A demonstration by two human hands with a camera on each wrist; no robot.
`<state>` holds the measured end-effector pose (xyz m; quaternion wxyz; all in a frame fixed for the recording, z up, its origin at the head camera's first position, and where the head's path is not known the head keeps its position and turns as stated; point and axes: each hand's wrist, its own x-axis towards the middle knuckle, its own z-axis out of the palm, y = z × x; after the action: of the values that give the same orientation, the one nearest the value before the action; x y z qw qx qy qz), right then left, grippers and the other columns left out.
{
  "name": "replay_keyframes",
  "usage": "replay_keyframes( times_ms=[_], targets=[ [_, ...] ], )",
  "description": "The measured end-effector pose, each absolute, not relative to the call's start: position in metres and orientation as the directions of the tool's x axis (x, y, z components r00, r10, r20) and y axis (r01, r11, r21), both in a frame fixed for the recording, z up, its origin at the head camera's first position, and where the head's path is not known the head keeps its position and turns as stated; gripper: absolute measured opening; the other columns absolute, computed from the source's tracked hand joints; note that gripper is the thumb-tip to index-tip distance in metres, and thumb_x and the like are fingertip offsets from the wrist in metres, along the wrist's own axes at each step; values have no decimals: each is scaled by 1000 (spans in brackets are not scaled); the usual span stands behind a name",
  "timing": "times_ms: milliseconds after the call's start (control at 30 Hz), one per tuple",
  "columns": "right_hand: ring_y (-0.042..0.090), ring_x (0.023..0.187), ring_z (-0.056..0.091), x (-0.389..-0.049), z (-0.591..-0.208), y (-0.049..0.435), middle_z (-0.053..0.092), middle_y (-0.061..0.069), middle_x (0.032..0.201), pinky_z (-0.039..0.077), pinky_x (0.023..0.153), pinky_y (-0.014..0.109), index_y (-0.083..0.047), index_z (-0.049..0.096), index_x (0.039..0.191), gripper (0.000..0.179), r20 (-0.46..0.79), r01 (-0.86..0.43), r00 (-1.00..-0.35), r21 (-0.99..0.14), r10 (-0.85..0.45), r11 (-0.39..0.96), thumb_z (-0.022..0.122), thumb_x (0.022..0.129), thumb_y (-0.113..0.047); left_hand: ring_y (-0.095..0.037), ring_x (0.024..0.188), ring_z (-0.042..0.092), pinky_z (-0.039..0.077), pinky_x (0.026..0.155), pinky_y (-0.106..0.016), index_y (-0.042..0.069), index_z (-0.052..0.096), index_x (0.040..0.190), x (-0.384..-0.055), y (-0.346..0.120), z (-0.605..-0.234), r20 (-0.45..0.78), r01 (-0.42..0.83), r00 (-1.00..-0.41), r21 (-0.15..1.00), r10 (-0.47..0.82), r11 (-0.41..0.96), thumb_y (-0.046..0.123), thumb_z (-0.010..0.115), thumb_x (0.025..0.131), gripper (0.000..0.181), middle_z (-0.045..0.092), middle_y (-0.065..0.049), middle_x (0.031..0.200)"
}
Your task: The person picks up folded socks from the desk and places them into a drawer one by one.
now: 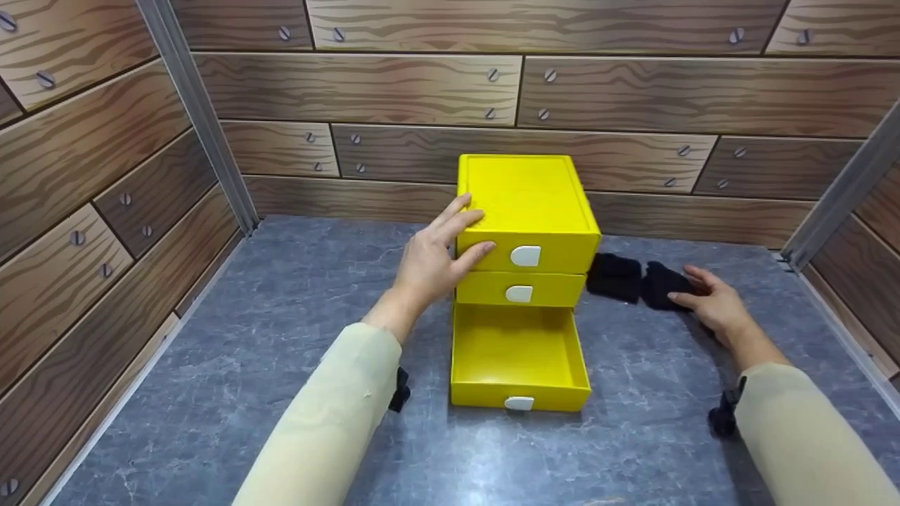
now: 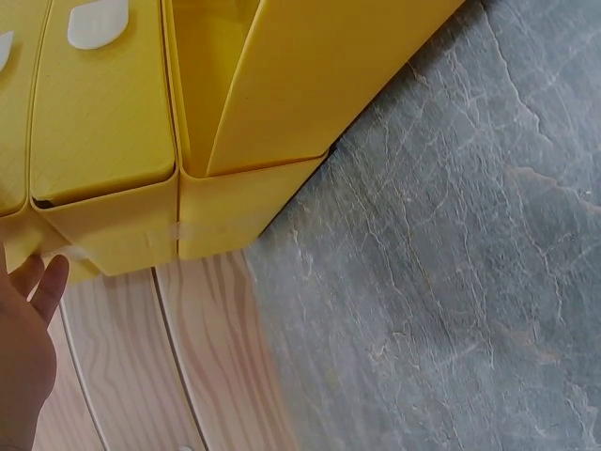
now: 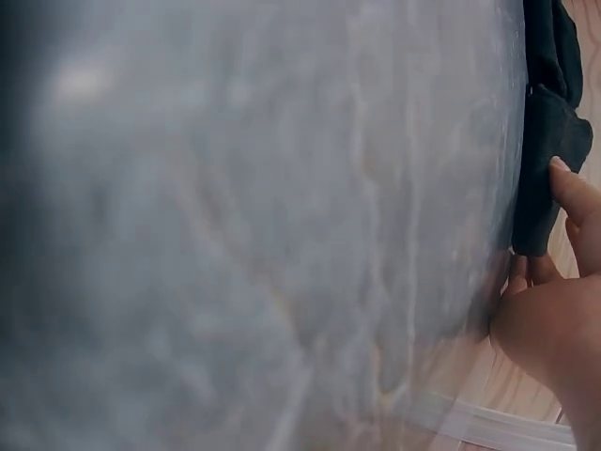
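A yellow three-drawer box (image 1: 527,197) stands on the table, its bottom drawer (image 1: 517,344) pulled out with a bare floor showing. The left hand (image 1: 436,260) rests on the box's upper left edge, fingers stretched over the top and thumb against the front. In the left wrist view, that hand (image 2: 23,348) lies against the side of the box. Right of the box are two dark folded cloths (image 1: 614,277). The right hand (image 1: 717,306) pinches the right-hand cloth (image 1: 664,284); in the right wrist view the thumb lies over this cloth (image 3: 545,169), other fingers at its end.
Wood-plank-patterned walls (image 1: 422,88) enclose the grey marbled table (image 1: 316,281) at the back and both sides, with metal posts (image 1: 204,112) at the corners. White handles (image 1: 519,403) mark the drawer fronts. The open drawer juts toward the front between the arms.
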<state>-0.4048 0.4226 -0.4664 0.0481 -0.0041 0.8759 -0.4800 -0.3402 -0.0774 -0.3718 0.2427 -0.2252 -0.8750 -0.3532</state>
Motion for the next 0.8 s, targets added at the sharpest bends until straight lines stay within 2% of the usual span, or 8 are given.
replay_keyframes(
  times_ms=[100,167,233,300,400,567,733,800],
  targets=[
    [53,154,23,-404,-466,422,22,34,168,40,85,9,-2,15,169,83,-71,26,-996,-828,-59,560,67,107,-22,-18,143,53,44,116,-34,25,61,151,-340,-77,-372,580,566,-783,515,224,644,52,68,101,57,39,9,169],
    [53,152,25,-403,-466,422,26,36,166,41,85,10,-1,17,168,83,-69,23,-996,-815,-57,580,68,106,-22,-18,143,53,44,116,-34,25,62,151,-340,-77,-372,580,565,-783,515,224,644,52,68,102,57,39,9,169],
    [54,151,28,-402,-466,422,28,39,163,43,95,19,0,19,168,82,-69,22,-996,-798,-56,602,69,106,-21,-18,143,53,44,116,-35,25,62,151,-340,-77,-372,580,565,-783,514,223,646,52,68,101,57,39,9,169],
    [54,150,29,-402,-466,422,28,41,162,43,108,36,0,20,167,82,-67,19,-996,-784,-54,620,69,105,-20,-19,143,54,44,116,-36,25,62,150,-339,-77,-372,583,565,-781,508,223,650,52,68,102,56,39,9,168],
    [56,150,27,-401,-466,422,25,43,162,33,118,57,1,21,167,82,-66,17,-996,-777,-54,629,70,104,-21,-20,143,54,45,116,-37,24,62,150,-339,-77,-372,584,563,-781,505,221,654,52,68,102,56,40,8,168],
    [53,146,33,-397,-466,423,28,42,162,43,109,49,0,25,166,82,-66,14,-996,-772,-58,636,72,103,-24,-20,144,53,44,117,-37,24,61,151,-339,-77,-371,576,554,-788,509,217,658,51,68,102,56,39,9,169],
    [54,148,32,-392,-467,423,31,41,161,36,117,55,4,32,163,79,-58,7,-996,-778,-61,629,73,102,-25,-20,145,52,43,117,-38,24,61,151,-339,-77,-372,576,556,-788,514,217,653,52,68,102,57,39,9,169],
    [52,146,36,-390,-466,423,36,40,159,40,115,43,5,36,161,76,-50,4,-997,-785,-57,619,74,102,-25,-21,144,53,44,117,-39,24,61,151,-339,-76,-372,579,557,-787,515,215,651,52,68,102,57,39,9,169]
  ],
)
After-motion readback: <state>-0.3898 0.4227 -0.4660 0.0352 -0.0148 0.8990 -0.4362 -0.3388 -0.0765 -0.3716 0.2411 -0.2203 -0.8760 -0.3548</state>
